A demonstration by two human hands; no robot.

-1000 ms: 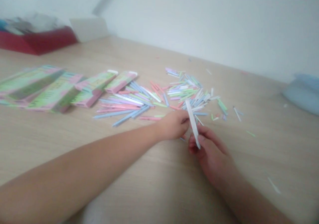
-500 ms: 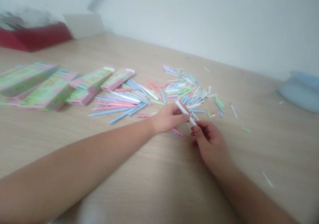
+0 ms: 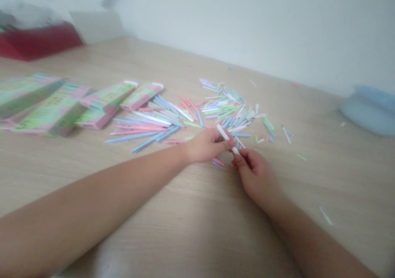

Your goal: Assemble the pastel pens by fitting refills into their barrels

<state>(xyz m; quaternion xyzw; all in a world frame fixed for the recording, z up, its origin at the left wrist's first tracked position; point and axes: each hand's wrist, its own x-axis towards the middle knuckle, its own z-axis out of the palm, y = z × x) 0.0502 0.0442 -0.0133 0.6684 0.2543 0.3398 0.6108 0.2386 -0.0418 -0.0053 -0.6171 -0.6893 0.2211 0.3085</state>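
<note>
A slim white stick [image 3: 223, 133] slants between both hands above the table; I cannot make out whether it is a pen or a rolled tube. My left hand [image 3: 206, 146] pinches it around its middle with thumb and fingers, the upper end sticking out past them. At the lower end, the thumb and fingertips of my right hand [image 3: 257, 173] are closed on the same stick and hide its tip. Just beyond the hands lie loose longer pastel sticks [image 3: 148, 127] and a heap of shorter pastel pieces [image 3: 228, 107].
Several green and pink printed boxes [image 3: 49, 111] lie in a row at the left. Behind them stands a red box [image 3: 46, 41] beside a pale panel [image 3: 97, 26]. A light blue object [image 3: 368, 111] rests at the right near the wall. Small scraps [image 3: 326, 215] dot the wooden table [image 3: 173, 216].
The view has shifted slightly, so everything sits a little farther left. My right fingers have curled closer round the stick's lower end; the left hand keeps its grip.
</note>
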